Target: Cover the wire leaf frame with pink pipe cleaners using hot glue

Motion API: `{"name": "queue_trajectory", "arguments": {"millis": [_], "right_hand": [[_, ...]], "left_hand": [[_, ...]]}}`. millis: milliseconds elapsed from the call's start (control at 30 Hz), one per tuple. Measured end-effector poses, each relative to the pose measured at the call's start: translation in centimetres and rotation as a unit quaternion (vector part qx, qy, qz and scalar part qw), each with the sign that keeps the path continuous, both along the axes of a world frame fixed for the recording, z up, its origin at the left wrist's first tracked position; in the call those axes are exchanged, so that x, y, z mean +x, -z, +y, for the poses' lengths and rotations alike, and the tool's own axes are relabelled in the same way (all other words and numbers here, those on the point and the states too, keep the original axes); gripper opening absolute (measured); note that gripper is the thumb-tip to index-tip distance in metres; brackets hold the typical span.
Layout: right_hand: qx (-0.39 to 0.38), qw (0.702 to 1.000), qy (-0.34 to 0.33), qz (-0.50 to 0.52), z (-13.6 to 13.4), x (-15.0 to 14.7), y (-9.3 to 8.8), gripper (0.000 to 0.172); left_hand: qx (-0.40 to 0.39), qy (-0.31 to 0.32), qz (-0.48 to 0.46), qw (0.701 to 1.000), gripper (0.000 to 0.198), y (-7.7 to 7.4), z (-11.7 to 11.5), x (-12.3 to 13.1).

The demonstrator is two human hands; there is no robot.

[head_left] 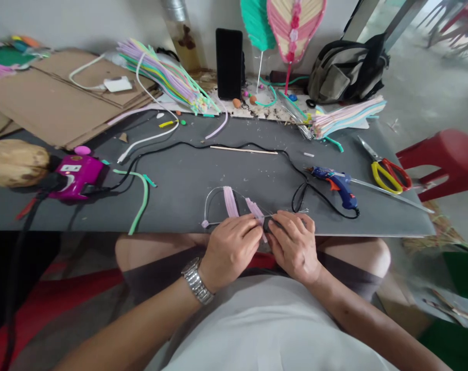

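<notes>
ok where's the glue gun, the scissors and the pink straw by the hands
pink straw (230,202), head view, on its middle
blue hot glue gun (344,181), head view, on the blue body
yellow-and-red scissors (375,174), head view, on the yellow handle loop

Two hands, left hand and right hand, hold one wire loop carrying two pink strips. The counter has one blue hot glue gun and one pair of scissors at three o'clock, one bundle of pastel strips at eleven o'clock, and another bundle of pastel strips at two o'clock.
</notes>
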State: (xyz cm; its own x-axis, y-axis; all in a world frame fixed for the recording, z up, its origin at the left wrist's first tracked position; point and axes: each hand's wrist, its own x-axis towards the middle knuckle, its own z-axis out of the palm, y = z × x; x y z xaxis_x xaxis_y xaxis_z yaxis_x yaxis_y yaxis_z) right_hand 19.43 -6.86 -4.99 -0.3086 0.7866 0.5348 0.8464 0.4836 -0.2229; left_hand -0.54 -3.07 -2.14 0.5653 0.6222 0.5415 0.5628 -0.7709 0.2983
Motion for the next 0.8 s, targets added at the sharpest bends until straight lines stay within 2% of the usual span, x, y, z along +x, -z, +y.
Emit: {"name": "queue_trajectory", "arguments": {"millis": [167,267,333,400,433,533,600,700,800], "right_hand": [[-0.003,1.0,0.002,-0.006,0.1,-0.4,0.0,0.019],[-0.005,1.0,-0.003,-0.002,0.1,-0.5,-0.6,0.02],[-0.004,1.0,-0.024,0.014,0.1,0.3,-1.4,0.021],[0.016,0.999,-0.006,0.037,0.3,2.4,-2.4,0.021],[0.033,0.998,0.038,0.043,0.5,3.8,-2.9,0.019],[0.039,0.962,0.266,0.039,1.4,8.4,-3.9,0.014],[-0.007,0.924,0.381,0.035,2.3,11.1,-4.1,0.028],[-0.145,0.876,0.45,0.091,4.1,13.5,-3.9,0.042],[-0.266,0.832,0.443,0.202,6.0,14.6,-3.9,0.046]], "left_hand": [[-0.005,-0.018,-0.001,1.0,0.013,0.3,-0.4,0.2],[0.004,-0.026,-0.002,1.0,0.013,0.4,-0.7,0.3],[0.002,-0.025,-0.005,1.0,0.013,0.5,-0.8,0.3],[-0.004,-0.02,-0.008,1.0,0.014,0.4,-0.8,0.2],[-0.004,-0.016,-0.01,1.0,0.014,0.4,-0.8,0.1],[0.007,-0.006,-0.018,1.0,0.014,0.4,-0.8,-0.1],[0.011,-0.003,-0.016,1.0,0.015,0.5,-0.7,-0.2],[0.013,-0.004,-0.013,1.0,0.015,0.8,-0.7,-0.2],[0.019,-0.008,-0.02,1.0,0.015,0.9,-0.9,-0.1]]}}
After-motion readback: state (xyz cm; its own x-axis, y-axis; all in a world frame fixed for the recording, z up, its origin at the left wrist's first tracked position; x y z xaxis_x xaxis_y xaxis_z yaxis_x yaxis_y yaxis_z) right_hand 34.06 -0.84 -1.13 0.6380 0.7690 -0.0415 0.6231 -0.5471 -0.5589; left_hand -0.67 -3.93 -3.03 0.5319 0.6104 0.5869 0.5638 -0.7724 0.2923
